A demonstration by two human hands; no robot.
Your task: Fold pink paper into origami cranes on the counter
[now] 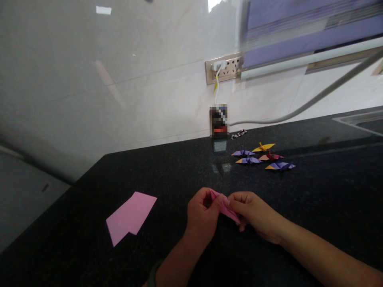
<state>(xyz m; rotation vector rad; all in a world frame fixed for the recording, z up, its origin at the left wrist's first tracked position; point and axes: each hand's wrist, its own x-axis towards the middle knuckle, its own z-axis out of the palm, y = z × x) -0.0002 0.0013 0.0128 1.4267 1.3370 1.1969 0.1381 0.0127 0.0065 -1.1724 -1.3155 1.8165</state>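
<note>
Between my two hands is a small piece of folded pink origami paper, held just above the dark countertop. My left hand pinches its upper left part between thumb and fingers. On the other side, my right hand is closed on the paper near its middle, with the thumb close to the left thumb. Parts of the folds are hidden behind my fingers. To the left lie pink paper sheets, flat and overlapping.
Several folded paper cranes, including a yellow crane and a purple crane, stand at the back right of the black countertop. Behind them a phone-like device, blurred out, leans on the wall below a socket; a grey hose runs rightward.
</note>
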